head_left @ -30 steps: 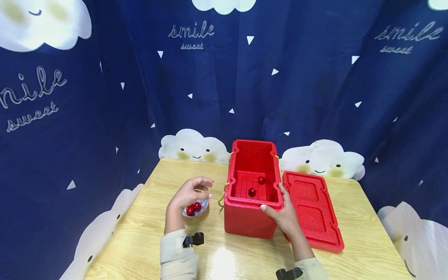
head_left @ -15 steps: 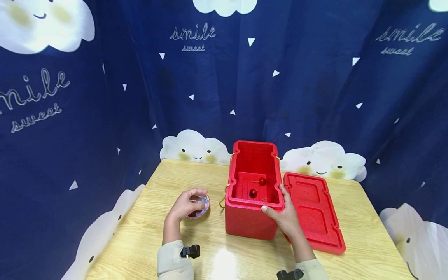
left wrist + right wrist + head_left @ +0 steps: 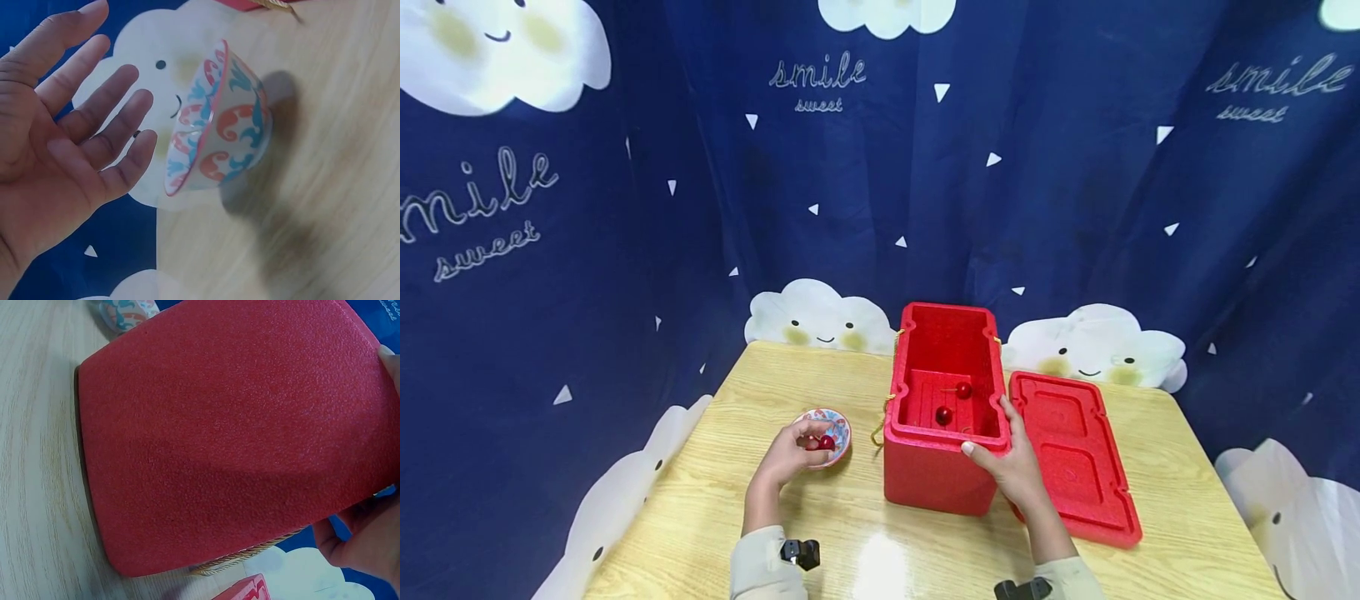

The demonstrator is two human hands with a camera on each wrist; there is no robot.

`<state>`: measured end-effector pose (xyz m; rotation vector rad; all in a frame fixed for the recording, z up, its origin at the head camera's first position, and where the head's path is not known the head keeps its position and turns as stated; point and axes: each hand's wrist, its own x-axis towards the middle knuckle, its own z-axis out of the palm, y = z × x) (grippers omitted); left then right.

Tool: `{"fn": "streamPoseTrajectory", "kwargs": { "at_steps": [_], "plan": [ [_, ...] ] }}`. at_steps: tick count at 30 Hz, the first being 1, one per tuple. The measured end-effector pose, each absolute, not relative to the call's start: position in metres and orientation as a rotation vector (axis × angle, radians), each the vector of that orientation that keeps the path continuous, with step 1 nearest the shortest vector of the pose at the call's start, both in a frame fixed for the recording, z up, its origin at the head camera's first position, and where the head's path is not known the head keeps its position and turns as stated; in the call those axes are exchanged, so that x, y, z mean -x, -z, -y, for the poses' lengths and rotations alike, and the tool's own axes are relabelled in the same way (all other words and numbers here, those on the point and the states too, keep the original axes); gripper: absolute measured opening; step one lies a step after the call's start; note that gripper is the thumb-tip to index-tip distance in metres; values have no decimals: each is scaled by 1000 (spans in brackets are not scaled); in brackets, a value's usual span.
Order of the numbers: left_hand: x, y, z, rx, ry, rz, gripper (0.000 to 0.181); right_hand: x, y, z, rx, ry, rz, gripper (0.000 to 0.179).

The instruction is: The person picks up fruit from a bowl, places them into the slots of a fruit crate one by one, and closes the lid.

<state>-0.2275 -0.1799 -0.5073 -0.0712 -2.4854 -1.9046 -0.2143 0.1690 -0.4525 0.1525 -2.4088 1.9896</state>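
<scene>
My left hand [image 3: 790, 452] is over a small patterned bowl [image 3: 842, 432] of dark red cherries [image 3: 827, 442]. In the left wrist view its fingers [image 3: 103, 103] are loosely spread beside the tilted-looking bowl [image 3: 237, 125], apart from its rim; that view hides the cherries. A deep red foam box [image 3: 934, 473] stands right of the bowl, its top uncovered. One cherry [image 3: 963, 390] and another cherry [image 3: 943, 415] lie on its floor. My right hand [image 3: 1018, 467] grips the box's near right corner, thumb on the front rim, fingers along the right side.
The red lid [image 3: 1071, 467] lies flat on the wooden table [image 3: 850, 533], right of the box. A yellow cord [image 3: 877, 429] hangs down the box's left side. A dark blue curtain [image 3: 850, 183] with clouds surrounds the table.
My left hand has drawn back toward the near left, so more of the bowl shows. The right hand keeps its hold on the box. The whole head view has shifted slightly.
</scene>
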Motion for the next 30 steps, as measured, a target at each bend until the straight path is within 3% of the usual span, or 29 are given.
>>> {"fn": "streamPoseTrajectory", "kwargs": {
  "at_steps": [7,18,30],
  "plan": [
    [234,520,187,-40,1886,2510,43,213,451,-168,-144,-1959,2420,93],
    [247,533,188,-21,1825,2531,46,229,483,-176,-154,-1932,2410,96],
    [258,537,189,-38,1665,2701,50,230,483,-176,-162,-1921,2407,97]
  ]
}}
